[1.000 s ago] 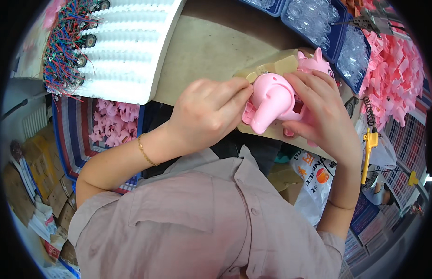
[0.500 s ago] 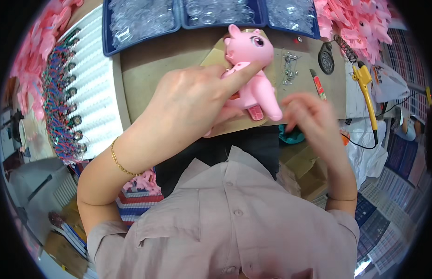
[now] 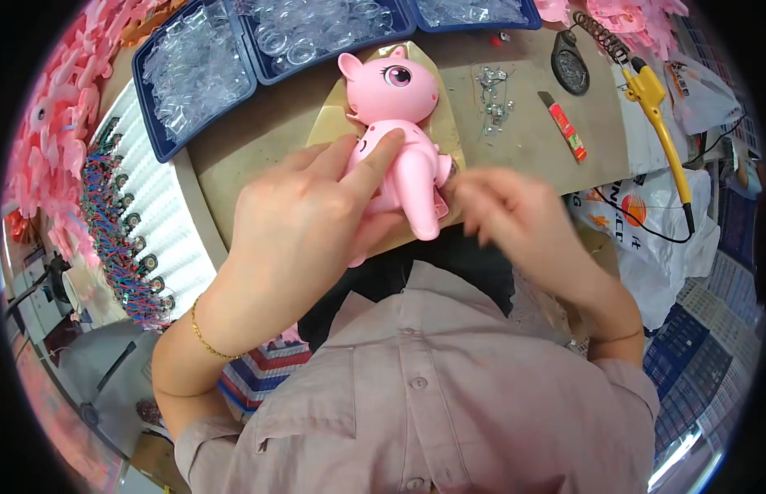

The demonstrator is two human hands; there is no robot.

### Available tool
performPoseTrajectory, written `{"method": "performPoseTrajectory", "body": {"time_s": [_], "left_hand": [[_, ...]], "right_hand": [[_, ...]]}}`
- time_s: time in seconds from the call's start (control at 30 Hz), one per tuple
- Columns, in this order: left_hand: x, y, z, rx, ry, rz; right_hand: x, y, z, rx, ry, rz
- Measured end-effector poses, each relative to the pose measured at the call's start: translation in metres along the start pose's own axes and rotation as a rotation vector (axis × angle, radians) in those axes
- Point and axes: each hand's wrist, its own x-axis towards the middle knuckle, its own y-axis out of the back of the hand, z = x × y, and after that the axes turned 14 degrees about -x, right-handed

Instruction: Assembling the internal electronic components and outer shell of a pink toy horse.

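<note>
A pink toy pony (image 3: 391,95) with a large printed eye lies on a tan pad (image 3: 329,123) at the table's near edge. My left hand (image 3: 296,206) is closed around the toy's body, with the index finger laid along its chest. Beside the toy's lower right side, my right hand (image 3: 511,210) is curled with its fingertips together, slightly blurred. Whatever the right fingertips hold, if anything, I cannot make out. A small pink flap (image 3: 441,206) shows by the toy's leg, and the left palm hides part of the body.
Blue trays (image 3: 255,78) of clear plastic parts line the back. White ridged foam (image 3: 173,214) with wired round parts is at left. Small metal parts (image 3: 494,103), a red cutter (image 3: 566,130), a black disc (image 3: 571,66) and a yellow soldering iron (image 3: 659,115) are at right.
The toy now appears farther left and turned more upright in my left hand. My right hand has come in toward the toy's side. The whole view has shifted.
</note>
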Motion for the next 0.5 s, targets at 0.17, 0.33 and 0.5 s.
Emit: {"method": "performPoseTrajectory", "body": {"time_s": [0.17,0.33,0.5], "left_hand": [[-0.002,-0.007,0.007,0.031,-0.037,0.075],[-0.009,-0.013,-0.003,-0.114,-0.002,0.137],[-0.010,-0.014,-0.005,-0.111,-0.011,0.176]], "right_hand": [[0.081,0.020,-0.017,-0.326,0.413,0.377],[0.132,-0.001,-0.036,-0.641,0.486,0.414],[0.138,-0.002,-0.043,-0.697,0.502,0.322]]}}
